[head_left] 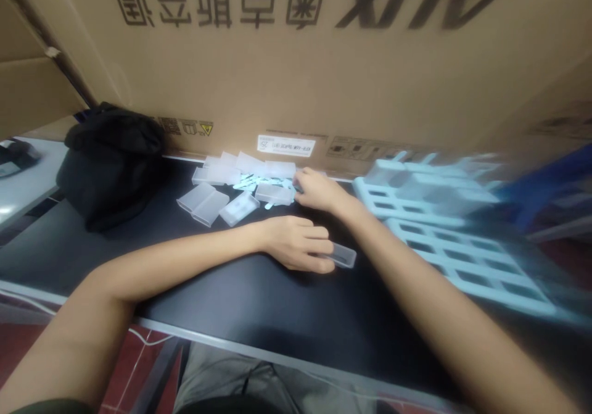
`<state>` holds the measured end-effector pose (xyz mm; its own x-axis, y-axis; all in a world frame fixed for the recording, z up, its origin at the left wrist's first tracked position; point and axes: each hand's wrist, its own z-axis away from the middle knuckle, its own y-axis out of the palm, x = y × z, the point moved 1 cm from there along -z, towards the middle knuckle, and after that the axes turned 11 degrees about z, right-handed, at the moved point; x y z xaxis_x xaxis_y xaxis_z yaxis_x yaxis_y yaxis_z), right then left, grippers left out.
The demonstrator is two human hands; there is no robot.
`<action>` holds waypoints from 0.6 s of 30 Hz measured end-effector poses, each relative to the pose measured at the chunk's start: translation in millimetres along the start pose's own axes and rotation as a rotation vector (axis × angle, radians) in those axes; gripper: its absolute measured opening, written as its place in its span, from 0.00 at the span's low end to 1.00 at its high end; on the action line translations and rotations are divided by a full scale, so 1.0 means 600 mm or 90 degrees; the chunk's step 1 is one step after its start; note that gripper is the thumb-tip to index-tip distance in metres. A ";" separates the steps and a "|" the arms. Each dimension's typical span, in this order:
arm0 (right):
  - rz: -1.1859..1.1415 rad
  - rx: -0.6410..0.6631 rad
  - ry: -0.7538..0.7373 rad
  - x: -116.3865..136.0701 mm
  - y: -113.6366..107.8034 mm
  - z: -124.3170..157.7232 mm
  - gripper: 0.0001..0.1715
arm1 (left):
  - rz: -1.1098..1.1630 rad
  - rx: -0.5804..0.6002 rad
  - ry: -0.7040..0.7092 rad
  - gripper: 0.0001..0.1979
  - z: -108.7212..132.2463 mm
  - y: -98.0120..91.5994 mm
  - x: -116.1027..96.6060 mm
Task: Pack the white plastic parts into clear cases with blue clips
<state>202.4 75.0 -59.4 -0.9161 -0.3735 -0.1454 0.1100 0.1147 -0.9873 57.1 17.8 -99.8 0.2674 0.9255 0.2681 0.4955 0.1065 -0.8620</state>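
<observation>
My left hand is closed round one end of a clear plastic box, whose open end points right, just over the dark table. Farther back, my right hand reaches to the right edge of a heap of small light-blue pieces. Its fingers are curled, and what they hold, if anything, is hidden. Around the blue pieces lie several more clear boxes, among them a tilted one with something pale inside and a pair side by side at the left.
Two light-blue racks with rectangular openings lie at the right: a front rack and a back rack bearing clear boxes. A black bag sits at the left. Behind the dark table stands a large cardboard box.
</observation>
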 end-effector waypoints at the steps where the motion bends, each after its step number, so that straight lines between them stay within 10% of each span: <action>1: 0.005 0.003 0.003 -0.004 -0.002 0.002 0.18 | -0.007 -0.016 0.006 0.04 0.000 -0.001 0.000; 7: 0.029 -0.011 0.025 -0.008 -0.021 0.020 0.12 | -0.023 -0.031 0.011 0.04 0.004 0.002 -0.001; 18: -0.048 0.022 -0.147 -0.005 0.001 0.031 0.34 | 0.113 -0.132 0.205 0.09 -0.039 -0.015 -0.028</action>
<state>212.4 59.3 -60.6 -0.8098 -0.5814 -0.0781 0.0612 0.0486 -0.9969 67.4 -7.0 -86.7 0.5915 0.7589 0.2725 0.5655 -0.1496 -0.8111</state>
